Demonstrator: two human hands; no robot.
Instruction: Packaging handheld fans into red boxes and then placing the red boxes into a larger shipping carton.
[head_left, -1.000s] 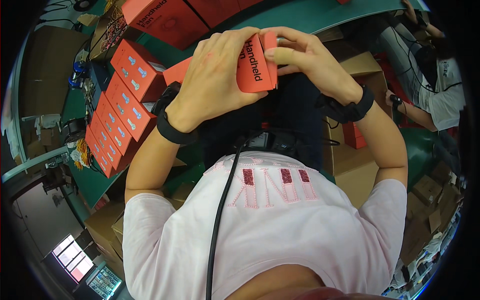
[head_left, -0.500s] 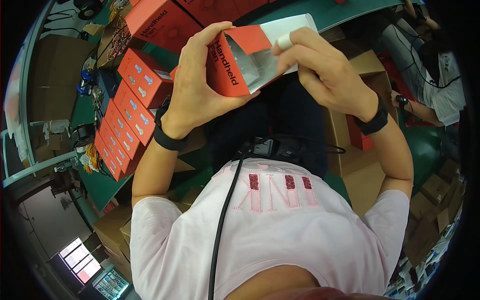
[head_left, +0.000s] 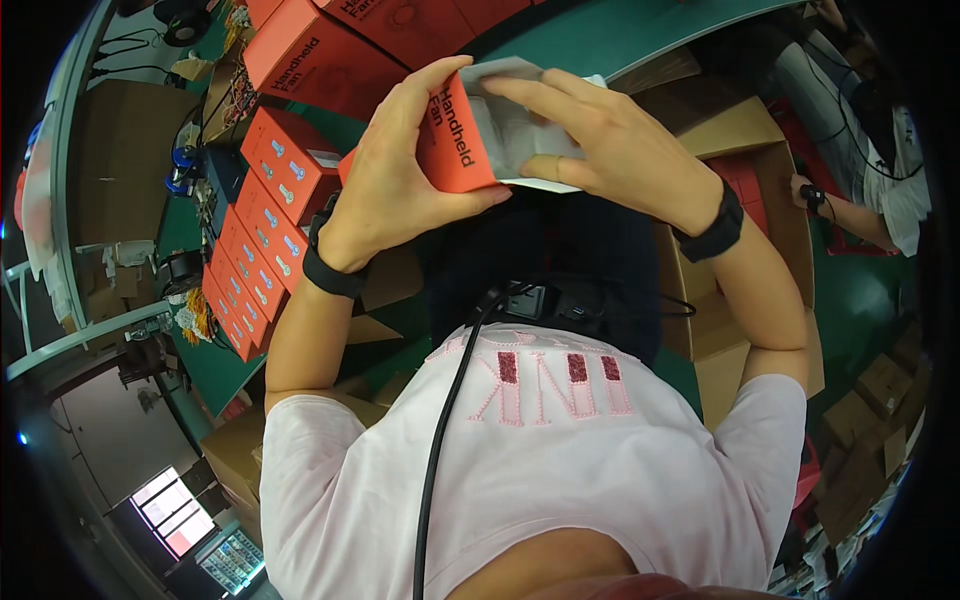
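The left hand point(head_left: 385, 195) is wrapping around an orange carton point(head_left: 458, 140), thumb pressing its lower edge, holding it up in front of the chest. The right hand point(head_left: 610, 150) is lying with fingers spread flat over the white inner tray point(head_left: 510, 115) sitting in the carton's open end. Beneath, a green surface point(head_left: 620, 35) is carrying a row of matching orange boxes point(head_left: 262, 235) along its left side and larger ones at the top. Open cardboard cartons point(head_left: 745, 250) are standing at the right, where another person's arm point(head_left: 850, 215) is reaching in. A window point(head_left: 170, 500) is showing at the lower left.
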